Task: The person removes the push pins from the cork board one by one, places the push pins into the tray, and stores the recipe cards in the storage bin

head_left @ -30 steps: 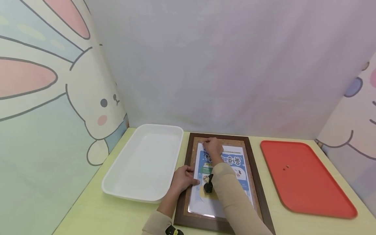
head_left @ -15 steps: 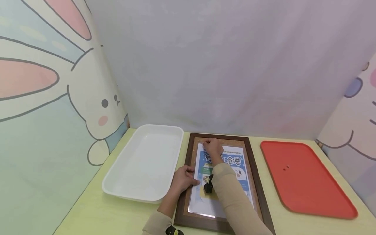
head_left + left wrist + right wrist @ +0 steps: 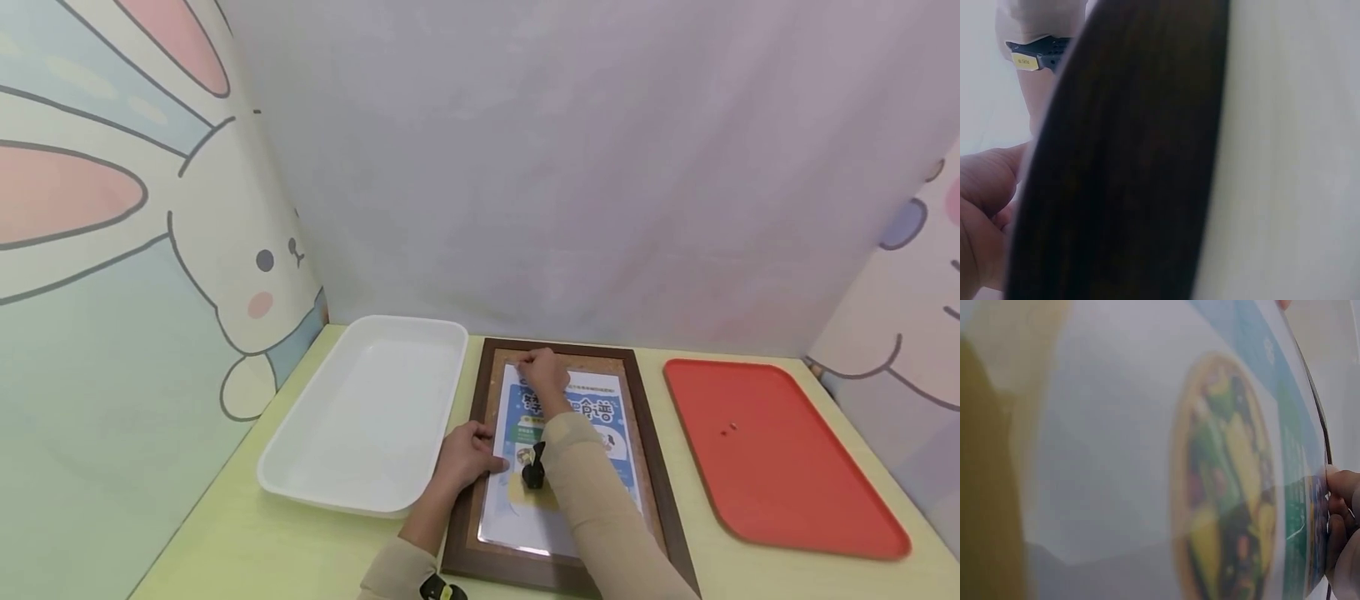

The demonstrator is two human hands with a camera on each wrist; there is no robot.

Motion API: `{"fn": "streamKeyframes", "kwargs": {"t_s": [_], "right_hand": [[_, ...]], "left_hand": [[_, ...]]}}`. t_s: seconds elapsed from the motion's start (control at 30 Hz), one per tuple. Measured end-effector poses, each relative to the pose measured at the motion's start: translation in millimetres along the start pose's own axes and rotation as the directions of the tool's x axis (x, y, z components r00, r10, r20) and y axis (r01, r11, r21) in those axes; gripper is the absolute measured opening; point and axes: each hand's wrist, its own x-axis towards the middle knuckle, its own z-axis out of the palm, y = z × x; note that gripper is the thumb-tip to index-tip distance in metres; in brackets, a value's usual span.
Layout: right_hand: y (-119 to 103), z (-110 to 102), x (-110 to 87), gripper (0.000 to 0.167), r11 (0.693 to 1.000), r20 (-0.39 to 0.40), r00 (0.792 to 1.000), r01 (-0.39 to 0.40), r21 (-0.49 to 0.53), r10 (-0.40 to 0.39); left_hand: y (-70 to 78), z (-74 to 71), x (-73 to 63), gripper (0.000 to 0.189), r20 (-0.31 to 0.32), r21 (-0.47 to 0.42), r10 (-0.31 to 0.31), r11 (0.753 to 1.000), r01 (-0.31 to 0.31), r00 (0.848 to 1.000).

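A laminated blue-and-white poster [image 3: 517, 527] lies on a cork board with a dark brown frame [image 3: 663, 492]. My left hand [image 3: 467, 454] rests at the poster's left edge, its thumb on the sheet and its fingers over the cork. At the upper left corner of the poster my right hand [image 3: 545, 375] presses down with bent fingers. Whatever is under those fingertips is hidden. The right wrist view shows a printed bowl of vegetables on the poster [image 3: 1116, 444] close up. Part of a hand [image 3: 988, 212] appears beyond the dark frame [image 3: 1122, 150] in the left wrist view.
Left of the board stands a deep white tray [image 3: 367, 417]. To the right, a flat red tray [image 3: 795, 475] holds a few tiny objects [image 3: 729, 429], too small to identify. A pale curtain [image 3: 555, 175] closes the back, and rabbit-printed panels [image 3: 225, 208] flank the table.
Both hands stay in the same places on the poster and board. Only a slight shift of the head view shows.
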Motion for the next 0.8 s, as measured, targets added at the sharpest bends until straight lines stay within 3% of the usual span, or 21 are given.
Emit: {"fn": "streamKeyframes", "kwargs": {"t_s": [0.3,0.8], "right_hand": [[2.9,4.3,-1.0,0.014,0.998,-0.024,0.999,0.032,-0.045,-0.033],[4.7,5.3,-0.3,0.012,0.999,-0.02,0.999,0.035,-0.036,-0.036]], "left_hand": [[-0.2,0.7,1.3,0.049,0.005,-0.01,-0.008,1.0,0.008,1.0],[2.3,-0.5,0.6,0.05,0.004,0.003,-0.021,1.0,0.021,1.0]]}}
